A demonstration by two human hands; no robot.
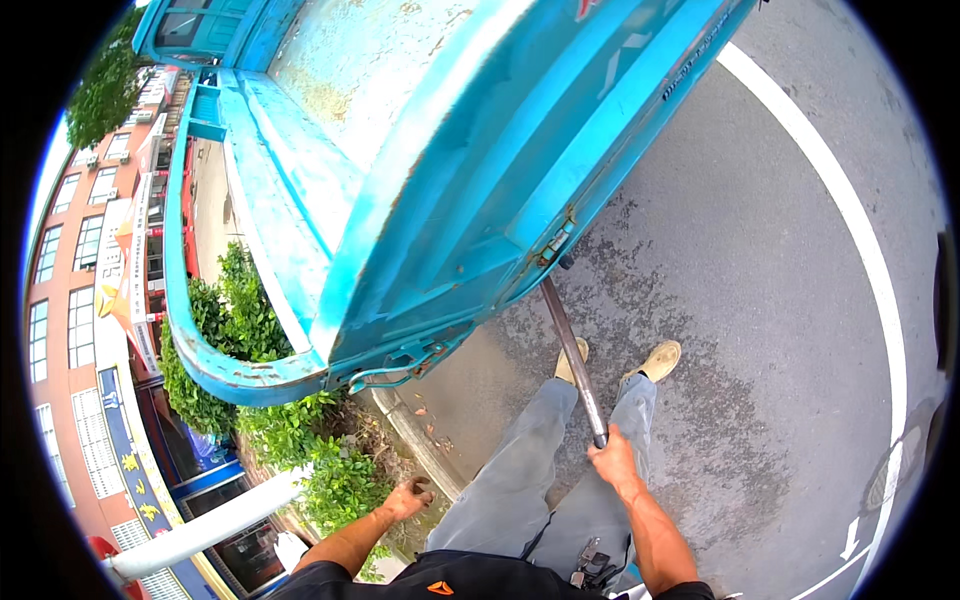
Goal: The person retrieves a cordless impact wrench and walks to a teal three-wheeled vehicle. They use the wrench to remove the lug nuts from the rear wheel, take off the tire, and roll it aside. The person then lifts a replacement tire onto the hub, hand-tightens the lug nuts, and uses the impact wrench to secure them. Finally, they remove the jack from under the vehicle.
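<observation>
My right hand (615, 460) is closed around the near end of a long, worn metal pipe (572, 345). The pipe slants away between my legs, and its far end disappears under the rear edge of a turquoise truck bed (470, 230). Off to the left, beside the bushes, my left hand (408, 497) hangs in the air with its fingers loosely bent and apart. Nothing shows in it. Rusty latches (555, 240) sit along the lower edge of the tailgate.
My shoes (655, 362) stand on grey asphalt behind the truck. A curb (415, 435) with green bushes (320, 470) runs along the left. A white pole (215, 530) crosses at lower left, before a brick building (60, 300). A white road line (860, 220) curves on the right.
</observation>
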